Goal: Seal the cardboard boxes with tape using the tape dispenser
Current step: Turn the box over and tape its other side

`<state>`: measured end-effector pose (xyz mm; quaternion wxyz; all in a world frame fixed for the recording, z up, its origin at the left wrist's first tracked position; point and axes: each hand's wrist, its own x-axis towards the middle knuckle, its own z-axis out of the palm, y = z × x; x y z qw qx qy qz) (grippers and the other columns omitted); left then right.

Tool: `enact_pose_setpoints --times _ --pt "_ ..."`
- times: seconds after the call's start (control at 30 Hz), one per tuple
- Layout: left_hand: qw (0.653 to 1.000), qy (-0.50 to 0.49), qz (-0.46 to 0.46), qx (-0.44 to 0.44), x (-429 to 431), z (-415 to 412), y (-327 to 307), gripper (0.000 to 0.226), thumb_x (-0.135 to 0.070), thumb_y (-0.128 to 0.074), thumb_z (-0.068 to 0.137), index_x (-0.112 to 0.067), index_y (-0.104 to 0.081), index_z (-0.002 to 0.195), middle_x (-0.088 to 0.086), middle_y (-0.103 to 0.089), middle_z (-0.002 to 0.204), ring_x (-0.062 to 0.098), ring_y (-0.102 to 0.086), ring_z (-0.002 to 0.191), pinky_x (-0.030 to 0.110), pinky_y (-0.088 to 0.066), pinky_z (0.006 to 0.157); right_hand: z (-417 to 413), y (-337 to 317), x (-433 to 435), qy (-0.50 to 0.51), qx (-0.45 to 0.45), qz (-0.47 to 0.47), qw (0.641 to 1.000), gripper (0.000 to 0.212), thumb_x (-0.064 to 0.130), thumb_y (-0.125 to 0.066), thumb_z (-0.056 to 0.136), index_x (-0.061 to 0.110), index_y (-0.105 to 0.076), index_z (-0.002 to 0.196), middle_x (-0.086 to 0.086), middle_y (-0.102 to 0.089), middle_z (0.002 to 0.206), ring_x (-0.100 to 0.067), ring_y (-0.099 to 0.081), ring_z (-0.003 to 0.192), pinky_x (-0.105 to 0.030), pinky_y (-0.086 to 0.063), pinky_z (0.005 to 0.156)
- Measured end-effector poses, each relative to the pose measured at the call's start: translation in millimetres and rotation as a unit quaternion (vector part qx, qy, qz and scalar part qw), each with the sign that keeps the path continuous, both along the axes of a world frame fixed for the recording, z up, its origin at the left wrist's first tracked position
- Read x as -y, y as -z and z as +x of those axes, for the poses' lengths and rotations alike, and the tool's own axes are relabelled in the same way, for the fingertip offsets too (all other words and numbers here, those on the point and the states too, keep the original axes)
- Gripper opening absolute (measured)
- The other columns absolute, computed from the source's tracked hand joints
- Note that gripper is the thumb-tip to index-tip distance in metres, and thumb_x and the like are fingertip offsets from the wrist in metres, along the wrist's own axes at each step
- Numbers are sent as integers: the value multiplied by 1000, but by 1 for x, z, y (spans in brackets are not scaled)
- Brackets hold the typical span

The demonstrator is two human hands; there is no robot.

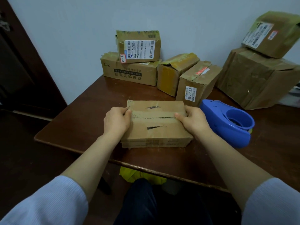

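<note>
Cardboard, flat and worn: the flat box (155,125) lies mid-table, close to the front edge, with its centre seam running side to side. The left hand (116,120) clasps its left end and the right hand (193,120) its right end, thumbs on top. Just right of that hand sits the blue tape dispenser (227,124). Bare brown table (78,127) opens out to the left, while stacked parcels (162,69) crowd the back by a pale wall (73,38).
</note>
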<state>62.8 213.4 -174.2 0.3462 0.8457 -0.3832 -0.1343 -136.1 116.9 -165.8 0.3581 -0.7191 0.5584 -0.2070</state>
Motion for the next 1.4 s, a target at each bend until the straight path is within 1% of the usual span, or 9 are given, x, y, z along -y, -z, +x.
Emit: enact_pose_setpoints --times 0.07,0.2,0.47,0.67,0.8,0.9,1.07,1.23,1.4 --pt "1000 -15 21 -17 5 3 1 42 -45 -50 96 -12 -64 74 4 -65 80 30 -64 85 36 -49 70 4 -1 4 52 4 50 997 45 44 -49 94 7 -57 118 -6 -61 107 -26 -59 106 -42 -50 90" --pt "998 -13 53 31 6 -2 2 50 -56 -54 90 -11 -66 72 3 -62 70 25 -61 72 32 -44 59 13 3 5 67 -97 31 993 59 59 -53 86 8 -57 115 -7 -60 107 -25 -57 101 -40 -49 82" --pt "999 -18 6 -51 -2 -1 2 36 -41 -44 99 -25 -61 72 0 -59 74 26 -59 77 34 -45 66 0 4 4 79 28 49 995 39 38 -42 99 8 -65 86 -12 -66 93 -28 -63 93 -43 -50 84" --pt "999 -22 -26 -17 -11 -7 5 37 -37 -50 98 -6 -70 103 9 -68 101 30 -61 95 42 -50 84 -2 9 -10 50 -49 -84 994 37 38 -45 98 12 -71 94 -6 -67 87 -20 -60 84 -36 -46 72" --pt "995 -27 -28 -93 -15 -2 5 37 -39 -42 100 -17 -67 85 5 -67 99 28 -60 95 44 -49 87 -7 13 -7 44 15 -18 999 40 37 -43 99 8 -66 83 -8 -63 80 -25 -60 81 -44 -49 76" --pt "998 -10 -25 -49 -18 -6 7 37 -38 -46 99 -11 -69 109 6 -67 107 27 -59 99 42 -49 88 -5 15 -10 29 15 -14 999 32 37 -47 97 16 -69 90 -4 -67 87 -19 -61 85 -42 -53 81" --pt "997 -19 -24 -66 -17 2 5 33 -42 -48 97 -23 -67 78 1 -68 90 27 -62 90 45 -52 83 -4 10 1 46 35 24 998 39 38 -48 96 5 -69 88 -8 -65 85 -21 -59 80 -38 -48 75" --pt "991 -17 -102 -89 -21 0 -8 37 -43 -69 83 -20 -69 113 -7 -68 103 16 -63 99 42 -53 88 2 -1 -2 18 74 -11 997 33 44 -64 86 13 -70 95 2 -67 86 -19 -64 88 -39 -55 78" --pt "953 26 -259 -154 -22 1 -33 62 -14 -74 81 -21 -50 137 -9 -60 124 4 -56 112 27 -49 93 -2 -27 -7 40 223 -77 971 36 23 -71 84 13 -63 117 9 -63 97 -4 -60 88 -11 -48 67"
